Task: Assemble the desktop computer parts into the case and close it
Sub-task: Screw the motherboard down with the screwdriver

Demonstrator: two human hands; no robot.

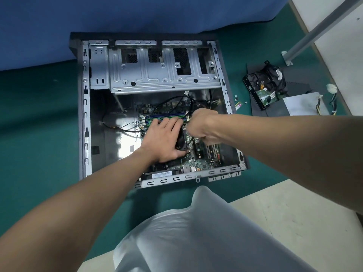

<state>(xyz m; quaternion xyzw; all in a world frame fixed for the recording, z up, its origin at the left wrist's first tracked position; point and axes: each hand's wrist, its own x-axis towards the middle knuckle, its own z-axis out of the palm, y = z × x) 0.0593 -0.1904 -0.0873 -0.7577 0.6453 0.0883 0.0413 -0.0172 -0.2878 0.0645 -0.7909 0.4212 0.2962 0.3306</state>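
The open computer case (84, 107) lies on the green floor (39, 118), its motherboard (198, 161) at the near right. Over the board, the left hand (160, 139) wraps spread fingers around a black fan (181, 140). The right hand (203, 124) is curled just beside; its fingertips are hidden.

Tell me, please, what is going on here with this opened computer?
A person is working inside an open computer case lying on its side on a green floor. The left hand rests on a black cooler fan over the motherboard, while the right hand works beside it. A hard drive and loose screws lie outside, to the right. The case is not yet closed.
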